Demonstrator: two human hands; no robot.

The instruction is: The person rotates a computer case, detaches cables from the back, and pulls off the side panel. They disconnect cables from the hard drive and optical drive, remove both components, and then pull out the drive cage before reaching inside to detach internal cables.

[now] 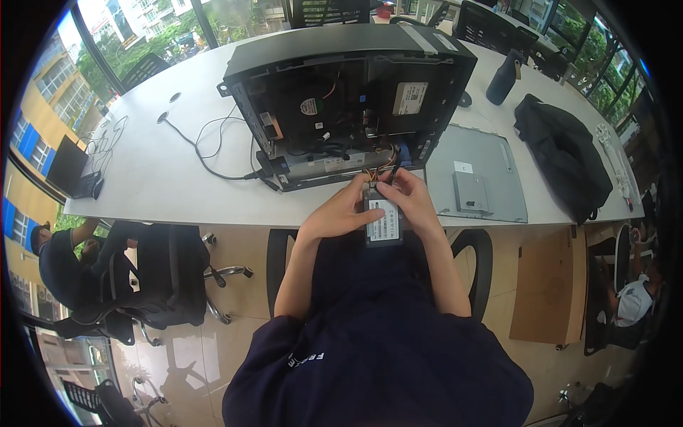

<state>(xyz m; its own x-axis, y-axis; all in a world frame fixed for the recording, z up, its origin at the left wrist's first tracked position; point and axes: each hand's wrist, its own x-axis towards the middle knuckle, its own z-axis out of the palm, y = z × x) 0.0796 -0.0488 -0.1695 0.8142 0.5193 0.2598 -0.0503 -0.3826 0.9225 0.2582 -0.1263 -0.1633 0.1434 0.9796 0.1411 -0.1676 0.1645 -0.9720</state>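
A 2.5-inch solid-state drive (383, 226) with a white label lies in front of me, just past the table's front edge. My left hand (343, 212) grips its left side, with the thumb across the label. At the drive's upper end, my right hand (414, 203) pinches a cable plug, its thumb against the top edge. Yellow and black cables (371, 173) run from there into the open computer case (348, 44). The case lies on the table with its inside facing me. Fingers partly hide the plug, so how far it is seated cannot be made out.
A grey side panel (506, 160) lies right of the case, with a metal bracket (469, 192) on it. Further right are a dark bottle (504, 77) and a black bag (562, 153). A black cable (206, 163) crosses the left side. People sit at both sides.
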